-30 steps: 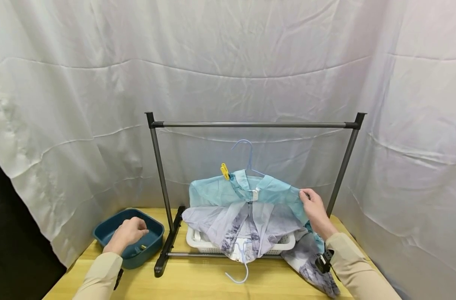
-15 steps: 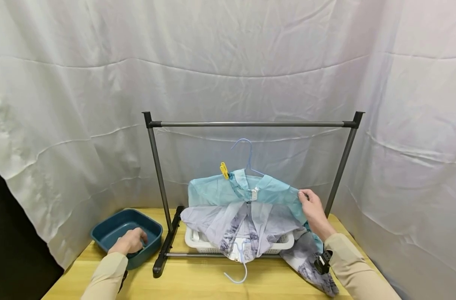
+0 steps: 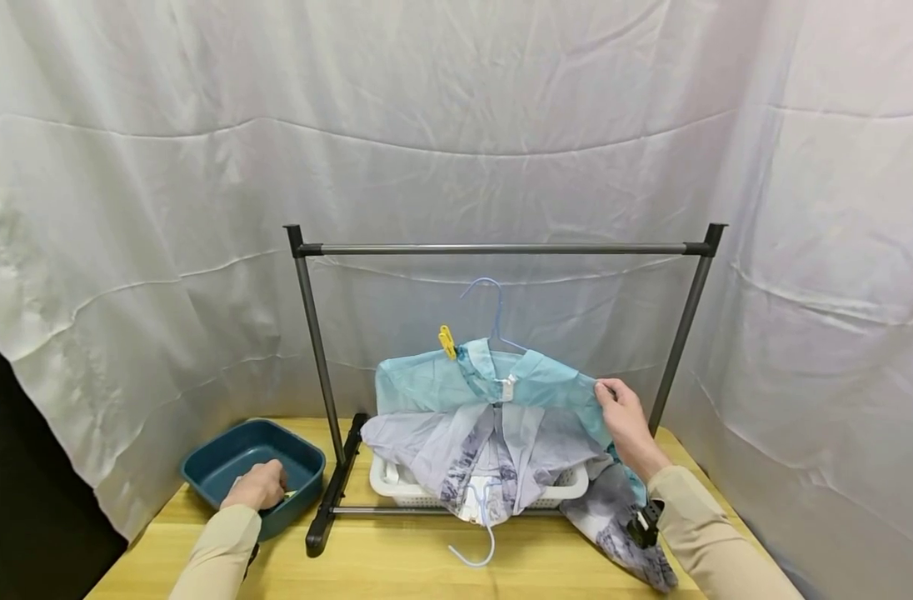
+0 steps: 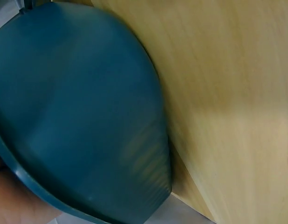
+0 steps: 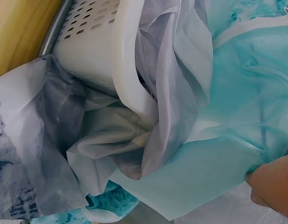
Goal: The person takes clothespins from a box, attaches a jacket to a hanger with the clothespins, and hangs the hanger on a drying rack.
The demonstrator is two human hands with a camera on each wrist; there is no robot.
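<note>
Probably fetching a mate for yellow clothespin (image 3: 446, 342): right hand (image 3: 631, 423) pinches turquoise jacket (image 3: 554, 383) mid-right; left hand (image 3: 257, 486) in lower-left basin (image 3: 227, 460), can't tell its grip. Next likely: one-handed pinning.

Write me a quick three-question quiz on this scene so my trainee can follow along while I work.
1. Multiple choice: what does the right hand hold?
a) the white basket
b) the light blue garment
c) the rack's top rail

2. True or false: a yellow clip is fastened to that garment near its collar.

3. Short answer: which container is the left hand reaching into?

Key:
1. b; the thumb and fingers pinch its edge.
2. True.
3. The teal basin; the fingertips are hidden, so what they hold, if anything, cannot be told.
</note>
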